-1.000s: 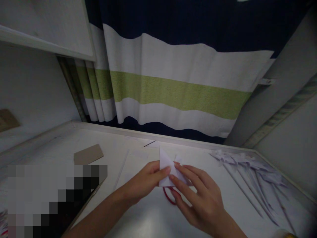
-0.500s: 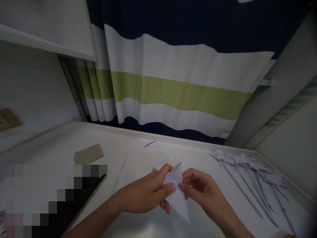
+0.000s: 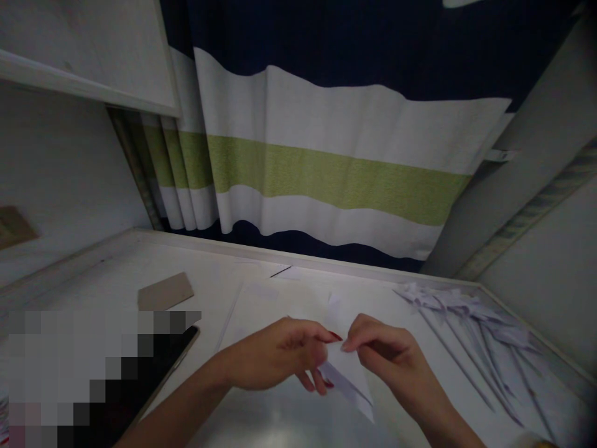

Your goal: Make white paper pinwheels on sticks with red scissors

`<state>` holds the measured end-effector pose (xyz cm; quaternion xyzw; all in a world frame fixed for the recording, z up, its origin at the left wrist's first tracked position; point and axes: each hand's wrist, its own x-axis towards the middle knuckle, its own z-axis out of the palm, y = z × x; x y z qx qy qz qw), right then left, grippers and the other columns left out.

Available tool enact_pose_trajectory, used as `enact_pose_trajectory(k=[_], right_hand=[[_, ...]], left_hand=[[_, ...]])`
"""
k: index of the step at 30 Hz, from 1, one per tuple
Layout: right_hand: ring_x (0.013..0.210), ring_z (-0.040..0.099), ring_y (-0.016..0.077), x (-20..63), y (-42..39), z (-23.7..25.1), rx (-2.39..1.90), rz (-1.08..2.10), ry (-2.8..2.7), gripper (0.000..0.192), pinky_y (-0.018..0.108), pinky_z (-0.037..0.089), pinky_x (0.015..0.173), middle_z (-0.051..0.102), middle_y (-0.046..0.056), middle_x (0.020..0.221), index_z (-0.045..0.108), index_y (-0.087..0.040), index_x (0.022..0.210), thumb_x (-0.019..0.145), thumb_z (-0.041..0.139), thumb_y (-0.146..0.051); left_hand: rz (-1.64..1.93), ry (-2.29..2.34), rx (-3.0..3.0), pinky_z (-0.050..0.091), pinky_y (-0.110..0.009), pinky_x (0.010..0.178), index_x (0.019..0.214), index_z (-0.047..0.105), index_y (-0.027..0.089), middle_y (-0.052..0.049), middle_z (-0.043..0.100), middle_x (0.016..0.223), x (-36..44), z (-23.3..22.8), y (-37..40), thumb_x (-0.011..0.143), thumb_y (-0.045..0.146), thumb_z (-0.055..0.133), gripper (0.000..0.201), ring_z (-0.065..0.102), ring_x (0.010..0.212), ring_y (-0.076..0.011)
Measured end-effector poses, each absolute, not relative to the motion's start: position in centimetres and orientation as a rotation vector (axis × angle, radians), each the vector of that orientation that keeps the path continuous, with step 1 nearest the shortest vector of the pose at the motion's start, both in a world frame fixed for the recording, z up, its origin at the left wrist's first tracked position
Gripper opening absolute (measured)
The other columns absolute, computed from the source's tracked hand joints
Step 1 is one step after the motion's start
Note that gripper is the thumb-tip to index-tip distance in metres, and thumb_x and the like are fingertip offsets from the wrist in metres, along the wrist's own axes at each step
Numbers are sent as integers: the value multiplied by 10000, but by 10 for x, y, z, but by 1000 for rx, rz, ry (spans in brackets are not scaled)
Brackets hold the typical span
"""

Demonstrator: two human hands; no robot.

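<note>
A folded piece of white paper (image 3: 351,373) tapers down to the right between my hands, a darker fold along its lower left edge. My right hand (image 3: 392,348) pinches its upper part between thumb and forefinger. My left hand (image 3: 280,353) is at the paper's left edge, thumb and lower fingers around that edge. Its forefinger stretches over to the right fingertips. A small white paper scrap (image 3: 333,301) lies just beyond the hands.
Several thin sticks with white paper pieces (image 3: 485,317) lie at the right. On the left are a grey-brown card (image 3: 165,291) and a dark flat device (image 3: 153,367), partly blurred out. A striped curtain (image 3: 326,174) hangs behind the white table (image 3: 196,261).
The paper has turned and its point has swung to the right. My left thumb has come off the paper's face, and its forefinger now reaches across the top.
</note>
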<state>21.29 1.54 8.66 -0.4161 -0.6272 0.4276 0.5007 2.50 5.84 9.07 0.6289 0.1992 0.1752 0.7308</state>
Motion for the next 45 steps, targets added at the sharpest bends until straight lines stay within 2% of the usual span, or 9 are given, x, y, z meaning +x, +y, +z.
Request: enact_pose_trajectory(k=[3, 8, 10, 12, 16, 21, 25, 31, 45], right_hand=[[618, 540, 143, 212, 14, 88, -980, 1091, -1575, 154, 248, 424, 505, 548, 10, 688, 677, -235, 703, 731, 555, -145], [650, 552, 136, 209, 9, 89, -1061, 1160, -1409, 288, 255, 453, 558, 580, 16, 861, 535, -277, 1048, 762, 549, -253], [665, 562, 139, 207, 8, 89, -1120, 1159, -1407, 307, 250, 455, 587, 597, 8, 827, 545, -251, 996, 700, 628, -254], [620, 562, 131, 206, 7, 88, -1211, 1133, -1425, 223, 231, 450, 564, 615, -8, 714, 587, -220, 863, 658, 673, -237], [555, 557, 121, 203, 8, 90, -1314, 1053, -1451, 48, 215, 435, 522, 638, -14, 621, 640, -196, 719, 687, 644, -231], [602, 558, 127, 203, 7, 91, -1293, 994, -1506, 75, 220, 446, 572, 660, -17, 677, 656, -209, 738, 677, 643, -167], [615, 558, 132, 205, 7, 87, -1309, 1001, -1451, 123, 220, 445, 570, 655, -7, 688, 652, -203, 765, 645, 679, -192], [531, 547, 110, 204, 8, 86, -1324, 1046, -1348, 90, 190, 419, 499, 650, -7, 580, 669, -178, 671, 641, 692, -260], [494, 552, 85, 205, 10, 86, -1212, 1190, -1234, 60, 155, 428, 477, 654, -14, 523, 680, -170, 631, 630, 710, -222]], left_hand=[[415, 477, 1435, 454, -267, 672, 887, 575, 149, -35, 600, 834, 29, 89, 55, 780, 346, 531, 228, 578, 709, -129], [606, 651, 1604, 418, -235, 653, 854, 567, 153, -11, 600, 796, 31, 92, 53, 781, 261, 536, 135, 550, 719, -127], [680, 718, 1661, 404, -224, 634, 837, 558, 153, -1, 589, 774, 30, 94, 53, 780, 267, 535, 130, 538, 717, -126], [719, 759, 1700, 395, -217, 622, 823, 546, 154, 6, 583, 760, 29, 96, 53, 774, 277, 544, 133, 529, 712, -123], [719, 793, 1747, 401, -209, 626, 837, 553, 166, 10, 591, 801, 28, 100, 52, 756, 305, 571, 161, 532, 734, -122], [750, 708, 1750, 418, -227, 676, 953, 572, 175, -9, 618, 845, 30, 101, 50, 817, 261, 492, 180, 559, 775, -131], [787, 721, 1719, 410, -202, 635, 887, 590, 165, 1, 626, 792, 30, 99, 51, 803, 245, 518, 137, 559, 726, -116], [860, 762, 1628, 387, -160, 579, 840, 567, 160, 27, 594, 742, 30, 97, 53, 788, 233, 545, 92, 532, 669, -76], [861, 785, 1625, 392, -156, 571, 820, 583, 151, 24, 601, 730, 30, 97, 55, 762, 230, 577, 98, 524, 641, -67]])
